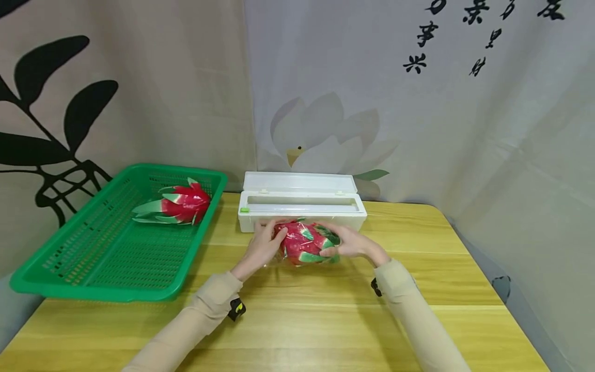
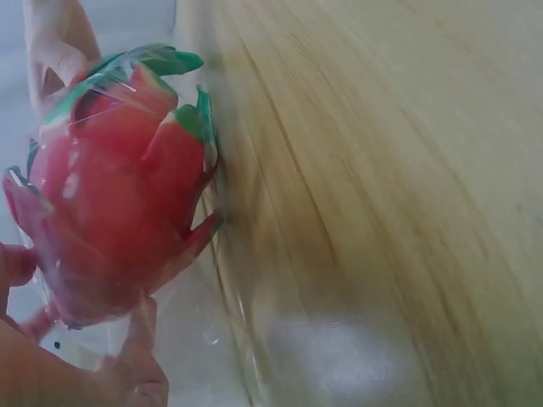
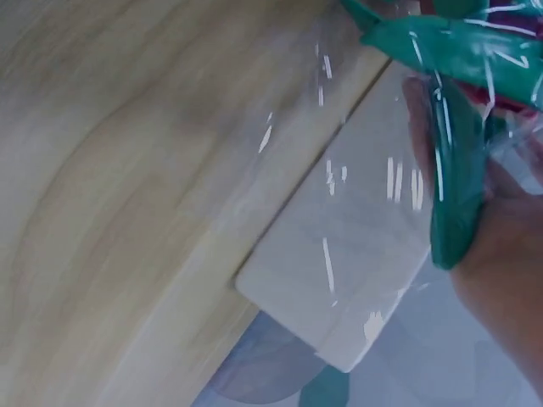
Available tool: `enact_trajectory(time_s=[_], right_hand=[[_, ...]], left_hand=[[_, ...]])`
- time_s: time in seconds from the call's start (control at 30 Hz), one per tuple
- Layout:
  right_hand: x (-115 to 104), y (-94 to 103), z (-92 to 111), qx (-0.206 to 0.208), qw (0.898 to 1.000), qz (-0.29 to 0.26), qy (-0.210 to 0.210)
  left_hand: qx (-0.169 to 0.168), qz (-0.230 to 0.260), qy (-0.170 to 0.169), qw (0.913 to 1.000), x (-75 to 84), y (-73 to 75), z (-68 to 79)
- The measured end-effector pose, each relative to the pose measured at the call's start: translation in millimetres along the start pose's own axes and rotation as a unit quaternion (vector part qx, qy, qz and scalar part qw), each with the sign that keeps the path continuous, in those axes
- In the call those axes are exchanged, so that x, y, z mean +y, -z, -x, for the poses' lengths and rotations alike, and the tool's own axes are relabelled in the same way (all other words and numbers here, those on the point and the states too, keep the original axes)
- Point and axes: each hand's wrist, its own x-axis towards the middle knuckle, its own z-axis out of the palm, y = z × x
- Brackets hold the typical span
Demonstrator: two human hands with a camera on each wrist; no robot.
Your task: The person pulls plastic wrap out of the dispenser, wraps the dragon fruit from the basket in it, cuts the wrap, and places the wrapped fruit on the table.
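Observation:
A red dragon fruit (image 1: 304,242) with green scale tips is held between both hands in front of the white box, with clear plastic film around it. My left hand (image 1: 265,244) grips its left end, thumb on the near side; the left wrist view shows these fingers (image 2: 140,365) at the fruit's narrow end. My right hand (image 1: 350,242) holds the other end, fingers curled over the green tips. In the right wrist view, shiny film covers the green leaves (image 3: 458,170), and loose film hangs beside them. The white film box (image 1: 302,222) stands with its lid (image 1: 299,182) raised.
At the left, a green plastic basket (image 1: 118,295) holds a second dragon fruit (image 1: 188,202). Both stand on a wooden table (image 1: 325,330). A printed curtain (image 1: 325,62) hangs close behind the table.

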Motion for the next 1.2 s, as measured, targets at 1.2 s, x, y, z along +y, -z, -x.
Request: enact_trajectory(time_s=[1.2], right_hand=[[15,12.6,-9,0.007,0.999,-0.001,0.039]], left_hand=[[-0.026,-0.003,-0.043,0.9987,-6.6,13.3,-3.5]])
